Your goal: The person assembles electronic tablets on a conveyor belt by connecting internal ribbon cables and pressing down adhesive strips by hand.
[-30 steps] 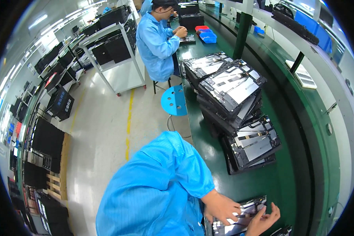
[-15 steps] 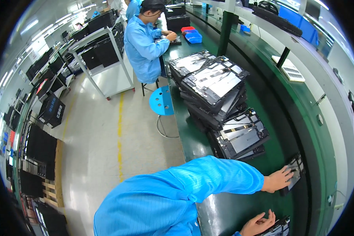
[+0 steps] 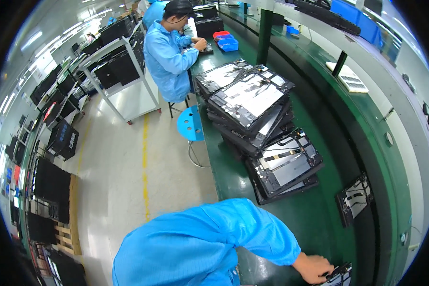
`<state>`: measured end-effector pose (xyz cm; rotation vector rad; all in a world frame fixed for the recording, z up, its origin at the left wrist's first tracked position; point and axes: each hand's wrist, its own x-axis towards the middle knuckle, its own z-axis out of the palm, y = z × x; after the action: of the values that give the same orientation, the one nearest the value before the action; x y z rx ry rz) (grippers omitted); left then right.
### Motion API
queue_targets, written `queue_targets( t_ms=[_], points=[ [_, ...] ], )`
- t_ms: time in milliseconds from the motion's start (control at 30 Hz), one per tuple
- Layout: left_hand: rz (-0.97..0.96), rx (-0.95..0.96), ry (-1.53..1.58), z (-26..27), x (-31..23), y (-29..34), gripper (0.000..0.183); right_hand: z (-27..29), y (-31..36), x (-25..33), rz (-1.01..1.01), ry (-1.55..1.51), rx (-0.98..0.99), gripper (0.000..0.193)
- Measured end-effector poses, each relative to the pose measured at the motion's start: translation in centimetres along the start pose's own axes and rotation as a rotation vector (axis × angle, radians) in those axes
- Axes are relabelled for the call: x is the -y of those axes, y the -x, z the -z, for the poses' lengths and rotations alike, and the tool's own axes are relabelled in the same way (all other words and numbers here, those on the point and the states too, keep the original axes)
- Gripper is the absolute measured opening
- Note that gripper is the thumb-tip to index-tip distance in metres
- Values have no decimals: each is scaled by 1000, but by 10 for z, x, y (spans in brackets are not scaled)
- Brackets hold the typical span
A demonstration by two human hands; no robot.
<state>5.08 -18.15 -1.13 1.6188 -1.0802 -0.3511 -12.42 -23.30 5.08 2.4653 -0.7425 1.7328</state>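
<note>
My left hand (image 3: 313, 268), at the end of a blue sleeve, is at the lower edge of the view. Its fingers are bent and drawn together at the edge of an opened tablet-like device (image 3: 341, 276), a black frame with silver parts inside, cut off by the picture's border. What the fingertips pinch, if anything, is too small to make out. My right hand is out of view. Farther along, a second opened device (image 3: 355, 199) lies tilted against the dark strip at the bench's back, with nobody touching it.
Stacks of opened devices (image 3: 283, 159) stand on the green bench (image 3: 233, 176). Beyond them a co-worker in blue (image 3: 169, 59) handles something beside red and blue bins (image 3: 228, 44). A blue stool (image 3: 189, 124) is by the bench edge; a white trolley (image 3: 128, 102) stands on the floor.
My left hand has left the device at the bench's back and come down to the nearer one. My right hand, open by that nearer device before, has gone out of view.
</note>
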Motion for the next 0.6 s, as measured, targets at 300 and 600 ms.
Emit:
queue_targets(
  t_ms=[300,600],
  points=[
    [238,54,301,-64,-26,-20,114,18,42,2,-58,240,211,39],
    [339,-138,423,-73,14,-54,80,3,54,7,-100,-47,88,38]
  ],
)
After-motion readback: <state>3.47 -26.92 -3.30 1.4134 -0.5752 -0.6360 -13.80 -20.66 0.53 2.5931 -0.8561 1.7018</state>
